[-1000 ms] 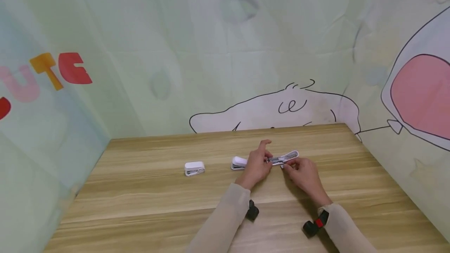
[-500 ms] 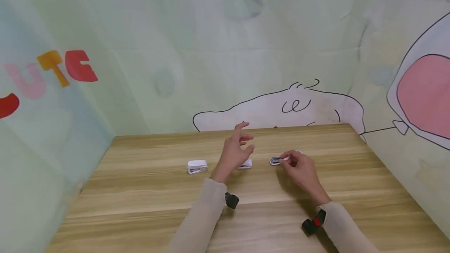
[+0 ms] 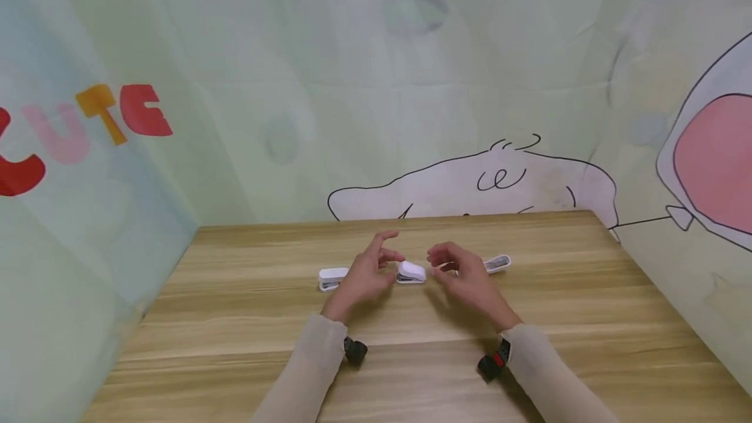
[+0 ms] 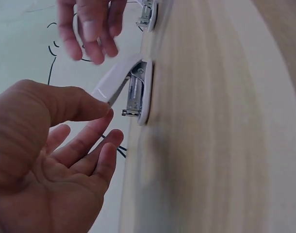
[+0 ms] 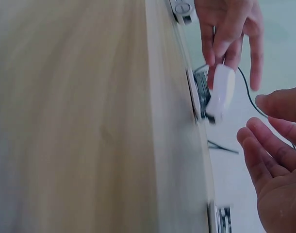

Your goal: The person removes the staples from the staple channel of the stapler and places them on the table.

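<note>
middle white mini stapler [image 3: 411, 273]: on wooden surface [image 3: 423, 371], top arm raised | left hand [image 3: 365, 277]: just left of it, fingers loosely parted, contact unclear | right hand [image 3: 470, 281]: just right of it, fingers parted | left stapler [image 3: 331, 277], right stapler [image 3: 499, 264]: either side of it, partly hidden

Tabletop [image 3: 420, 377]: light brown, wood-grained.
Backdrop [image 3: 247, 51]: mostly pale green, creased, behind and at both sides.
Letters [image 3: 98, 102]: red, pink, orange, red, at left.
Cartoon figure [image 3: 446, 188]: white, black-outlined, beyond the far edge.
Balloon [image 3: 719, 162]: pink and white, at right.
</note>
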Tool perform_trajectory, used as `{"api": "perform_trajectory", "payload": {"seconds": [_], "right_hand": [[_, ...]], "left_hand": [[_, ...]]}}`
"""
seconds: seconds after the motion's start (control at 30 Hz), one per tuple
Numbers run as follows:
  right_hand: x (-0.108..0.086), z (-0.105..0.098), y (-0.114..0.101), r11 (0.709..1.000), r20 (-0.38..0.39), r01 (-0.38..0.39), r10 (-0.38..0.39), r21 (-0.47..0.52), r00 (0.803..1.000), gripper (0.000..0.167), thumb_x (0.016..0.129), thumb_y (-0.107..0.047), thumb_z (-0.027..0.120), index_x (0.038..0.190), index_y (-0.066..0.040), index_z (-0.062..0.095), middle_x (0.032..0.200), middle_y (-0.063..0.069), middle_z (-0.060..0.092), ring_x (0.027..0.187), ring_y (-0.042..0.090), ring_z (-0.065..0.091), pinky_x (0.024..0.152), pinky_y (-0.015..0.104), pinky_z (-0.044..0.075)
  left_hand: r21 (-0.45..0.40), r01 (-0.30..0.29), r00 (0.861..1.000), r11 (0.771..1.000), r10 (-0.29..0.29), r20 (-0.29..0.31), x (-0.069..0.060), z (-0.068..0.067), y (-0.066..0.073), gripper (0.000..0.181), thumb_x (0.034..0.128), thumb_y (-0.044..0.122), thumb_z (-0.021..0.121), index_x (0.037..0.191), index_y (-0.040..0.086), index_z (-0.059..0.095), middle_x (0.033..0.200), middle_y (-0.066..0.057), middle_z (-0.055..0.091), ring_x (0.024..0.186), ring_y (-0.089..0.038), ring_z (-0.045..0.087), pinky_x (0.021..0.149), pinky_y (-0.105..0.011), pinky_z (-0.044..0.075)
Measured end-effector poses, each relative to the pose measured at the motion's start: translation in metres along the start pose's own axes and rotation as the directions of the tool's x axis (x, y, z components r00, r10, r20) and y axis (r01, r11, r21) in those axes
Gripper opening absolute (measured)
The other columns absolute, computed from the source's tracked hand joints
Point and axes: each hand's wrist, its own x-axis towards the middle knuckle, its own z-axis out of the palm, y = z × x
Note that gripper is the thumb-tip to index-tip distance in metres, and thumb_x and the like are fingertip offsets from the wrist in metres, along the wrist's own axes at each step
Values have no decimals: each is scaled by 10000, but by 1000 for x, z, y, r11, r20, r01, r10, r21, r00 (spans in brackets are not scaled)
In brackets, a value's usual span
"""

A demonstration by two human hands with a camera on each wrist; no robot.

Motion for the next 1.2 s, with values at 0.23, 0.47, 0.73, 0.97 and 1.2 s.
{"api": "perform_trajectory", "payload": {"seconds": [0.23, 0.47, 0.73, 0.97, 1.2], "right_hand": [[16, 20, -13, 999, 54, -2, 1, 34, 999, 321, 961, -78, 769, 1267, -33, 682, 1237, 147, 777, 1186, 307, 727, 1080, 527, 576], [24, 31, -15, 1000, 88, 13, -13, 5, 996, 295, 964, -54, 761, 1248, -32, 684, 1208, 139, 780, 1153, 307, 744, 1052, 516, 591], [26, 38, -16, 1000, 113, 16, -14, -18, 994, 325, 944, -14, 762, 1258, -22, 680, 1195, 146, 795, 1131, 302, 742, 1046, 513, 592], [29, 40, -16, 999, 143, 37, -31, -39, 989, 362, 933, 5, 760, 1282, -5, 666, 1183, 154, 799, 1136, 307, 750, 1049, 508, 594], [28, 35, -16, 995, 118, 76, -68, -64, 991, 337, 952, -15, 766, 1273, -13, 663, 1138, 122, 802, 1102, 289, 755, 1026, 502, 609]], "left_hand": [[-48, 13, 1000, 999, -14, -27, -1, 6, -11, 768, 954, -10, 738, 1617, 165, 393, 1291, -116, 753, 1312, -314, 685, 1216, -534, 485], [-74, 7, 999, 997, -11, -49, 1, 11, -20, 778, 935, 42, 805, 1598, 167, 419, 1221, -90, 765, 1262, -297, 713, 1197, -560, 497], [-37, -15, 998, 999, 13, -69, 3, 11, -24, 802, 906, 4, 826, 1590, 134, 427, 1139, -94, 788, 1191, -284, 746, 1197, -551, 491], [-4, 2, 997, 1000, -3, -82, 3, 11, -25, 832, 891, 9, 846, 1591, 136, 415, 1096, -74, 798, 1195, -291, 751, 1224, -569, 458], [-15, 18, 997, 1000, -19, -78, 5, 10, -22, 857, 885, 19, 853, 1604, 140, 402, 1046, -34, 800, 1180, -272, 744, 1244, -566, 435]]}}
